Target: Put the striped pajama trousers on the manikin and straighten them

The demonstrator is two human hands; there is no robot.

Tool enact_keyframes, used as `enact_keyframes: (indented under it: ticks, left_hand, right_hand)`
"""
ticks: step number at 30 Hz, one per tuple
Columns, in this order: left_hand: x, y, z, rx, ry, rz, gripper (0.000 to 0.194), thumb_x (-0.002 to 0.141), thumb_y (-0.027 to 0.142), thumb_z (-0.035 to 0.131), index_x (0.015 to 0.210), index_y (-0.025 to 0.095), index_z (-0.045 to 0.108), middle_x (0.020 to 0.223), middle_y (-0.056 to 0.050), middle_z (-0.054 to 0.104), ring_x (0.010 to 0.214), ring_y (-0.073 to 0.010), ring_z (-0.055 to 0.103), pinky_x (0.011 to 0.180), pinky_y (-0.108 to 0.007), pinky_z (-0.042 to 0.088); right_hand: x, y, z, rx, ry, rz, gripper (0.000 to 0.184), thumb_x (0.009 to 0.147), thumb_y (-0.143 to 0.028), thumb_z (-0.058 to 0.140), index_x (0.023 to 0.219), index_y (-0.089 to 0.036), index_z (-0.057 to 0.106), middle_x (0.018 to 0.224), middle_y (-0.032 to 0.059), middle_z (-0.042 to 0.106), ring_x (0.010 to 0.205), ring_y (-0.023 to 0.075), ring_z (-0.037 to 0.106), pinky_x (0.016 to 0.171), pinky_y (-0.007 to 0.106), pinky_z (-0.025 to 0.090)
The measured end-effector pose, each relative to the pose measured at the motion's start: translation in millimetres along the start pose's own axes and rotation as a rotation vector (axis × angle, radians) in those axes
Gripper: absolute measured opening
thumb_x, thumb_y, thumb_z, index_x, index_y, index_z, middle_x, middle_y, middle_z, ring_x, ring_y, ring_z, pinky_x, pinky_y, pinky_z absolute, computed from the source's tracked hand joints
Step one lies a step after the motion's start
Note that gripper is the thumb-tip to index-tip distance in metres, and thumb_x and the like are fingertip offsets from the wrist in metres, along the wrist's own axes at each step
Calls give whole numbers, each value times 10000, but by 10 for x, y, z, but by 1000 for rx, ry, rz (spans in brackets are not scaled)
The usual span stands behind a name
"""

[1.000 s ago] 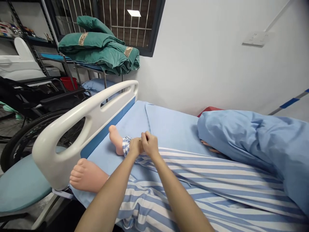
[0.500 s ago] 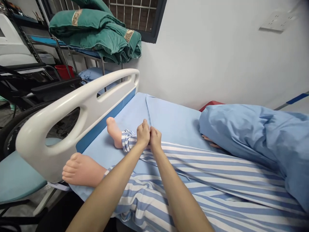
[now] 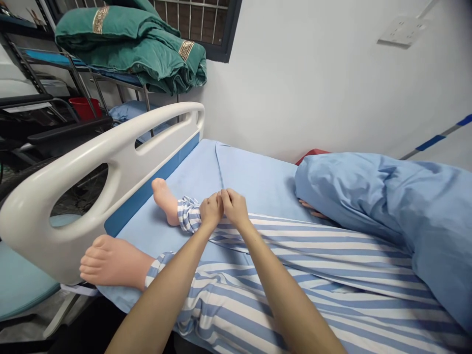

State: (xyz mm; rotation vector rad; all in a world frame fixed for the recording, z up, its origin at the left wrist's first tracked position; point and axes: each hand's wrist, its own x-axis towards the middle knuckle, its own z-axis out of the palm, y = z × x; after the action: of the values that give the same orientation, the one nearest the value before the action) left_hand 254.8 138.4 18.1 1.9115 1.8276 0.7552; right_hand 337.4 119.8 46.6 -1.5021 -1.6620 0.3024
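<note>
A manikin's far leg, in blue-and-white striped trousers, lies stretched out on the bed. My left hand is closed over its lower part, just above the bunched cuff. Right beside it, my right hand is closed too, the two touching at the fingers. What the curled fingers hold, if anything, is hidden from above. The far bare foot points up beyond the cuff. Nearer to me, the other foot sticks out, its leg partly behind my left forearm.
A cream footboard closes the bed on the left, with a wheelchair behind it. Green folded bedding is piled by the window. A rumpled blue quilt covers the right side, fingers showing under its edge. Light blue sheet lies beyond the leg.
Half a second ago both fists stood more upright over the shin; now they are lower and turned knuckles up, side by side. The whole view has shifted somewhat. The leg lies the same.
</note>
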Motion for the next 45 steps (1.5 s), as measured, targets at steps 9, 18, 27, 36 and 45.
enact_keyframes:
  ticks: [9,18,27,36,45]
  left_hand:
    - [29,204,-9,-180,50,48,440,893,387,241,724,198,600,749,-32,659,690,-131,554,635,-237,359]
    - [-35,323,216,-215,84,-5,423,886,385,245,698,198,573,704,-28,648,648,-127,535,617,-238,354]
    - [-43,312,216,-105,48,29,430,893,370,222,733,221,592,758,-27,668,678,-142,550,626,-251,338]
    - [-53,420,194,-45,23,87,392,867,387,276,699,223,590,743,-27,662,693,-151,551,633,-253,340]
    - [-65,685,435,-243,25,60,469,878,409,228,652,195,579,671,-25,640,597,-119,503,556,-235,321]
  right_hand:
    - [-34,300,150,318,119,211,363,817,-424,366,535,-196,381,498,-41,398,518,105,351,505,236,278]
    - [-11,361,96,589,187,307,330,773,-421,430,542,-206,333,500,-59,326,502,90,306,474,226,299]
    - [68,211,-333,115,24,65,381,824,-409,387,506,-204,347,471,-50,342,490,100,312,501,246,239]
    - [-141,537,-191,193,180,178,377,839,-396,358,517,-205,322,480,-55,334,500,99,306,498,238,246]
    - [-80,605,-272,506,272,276,349,786,-443,417,544,-204,340,514,-54,337,517,93,312,487,226,304]
